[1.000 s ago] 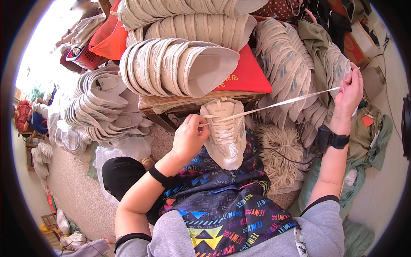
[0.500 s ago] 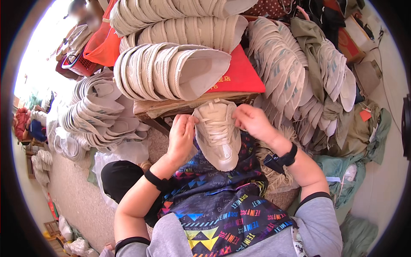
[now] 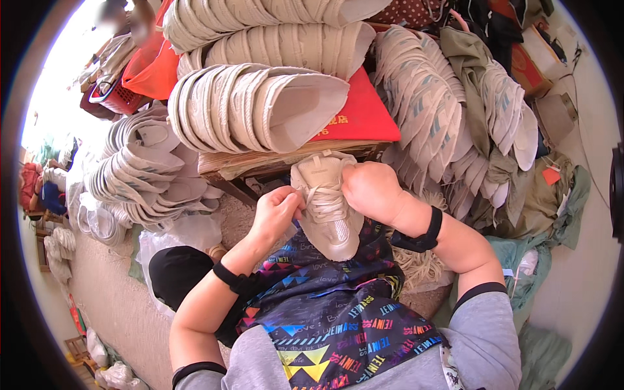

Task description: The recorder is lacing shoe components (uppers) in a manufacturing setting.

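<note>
A beige sneaker upper (image 3: 327, 224) with cream laces threaded across its front rests on my lap, toe toward me. The shoelace (image 3: 327, 198) crosses the tongue in several rows, and its top row sits loosely. At the upper's left edge my left hand (image 3: 276, 213) is closed in a pinch, apparently on the lace beside the eyelets. My right hand (image 3: 374, 192) is closed over the upper's right top edge, back of the hand up. Its fingertips are hidden, so what they hold cannot be made out.
Nested beige uppers (image 3: 253, 107) lie on a wooden stand (image 3: 221, 166) with a red bag (image 3: 364, 110). More stacked uppers stand at right (image 3: 422, 97) and left (image 3: 133, 169). A bundle of cream laces (image 3: 419, 263) lies beside my right forearm. A patterned apron (image 3: 325, 305) covers my lap.
My right hand has moved left and inward over the upper's top edge, turning its back upward. My left hand has shifted slightly down, its fingers curling more tightly. The upper stays nearly in place.
</note>
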`<state>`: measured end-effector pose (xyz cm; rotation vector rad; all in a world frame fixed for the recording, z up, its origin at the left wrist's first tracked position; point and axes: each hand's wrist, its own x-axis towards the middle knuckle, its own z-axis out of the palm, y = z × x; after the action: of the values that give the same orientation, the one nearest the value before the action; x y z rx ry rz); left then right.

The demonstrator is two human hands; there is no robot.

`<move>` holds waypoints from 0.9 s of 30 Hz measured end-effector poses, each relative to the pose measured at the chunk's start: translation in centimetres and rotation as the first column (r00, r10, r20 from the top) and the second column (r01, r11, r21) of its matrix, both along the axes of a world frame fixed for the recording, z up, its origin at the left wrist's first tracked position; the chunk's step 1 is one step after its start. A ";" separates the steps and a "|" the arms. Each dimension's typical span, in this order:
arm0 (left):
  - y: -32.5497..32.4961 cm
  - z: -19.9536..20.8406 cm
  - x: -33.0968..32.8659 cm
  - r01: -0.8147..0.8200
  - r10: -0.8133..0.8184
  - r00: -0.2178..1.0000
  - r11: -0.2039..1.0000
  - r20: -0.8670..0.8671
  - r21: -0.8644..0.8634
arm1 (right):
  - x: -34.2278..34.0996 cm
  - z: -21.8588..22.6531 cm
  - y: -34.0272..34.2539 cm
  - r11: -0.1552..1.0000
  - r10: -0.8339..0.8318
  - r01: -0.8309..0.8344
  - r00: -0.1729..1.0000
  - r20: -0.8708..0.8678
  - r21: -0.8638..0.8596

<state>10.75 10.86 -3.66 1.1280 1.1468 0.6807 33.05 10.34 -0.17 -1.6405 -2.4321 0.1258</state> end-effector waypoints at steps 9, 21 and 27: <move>1.6 -0.6 0.4 0.384 0.183 0.824 0.516 -0.536 0.766 | 1.8 2.8 2.1 0.921 0.370 -0.324 0.901 0.227 -0.215; 4.2 4.3 -1.3 0.706 -0.096 0.658 0.424 -0.747 0.567 | 3.5 3.5 5.3 0.829 0.531 -0.540 0.842 -0.099 -0.142; 5.1 4.1 -1.6 0.776 -0.121 0.592 0.355 -0.797 0.522 | 4.2 2.4 4.9 0.847 0.406 -0.468 0.876 -0.260 -0.252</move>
<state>9.20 15.98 0.47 2.6642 0.8645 0.3071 37.22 15.24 2.18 -1.0591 -2.6802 0.7379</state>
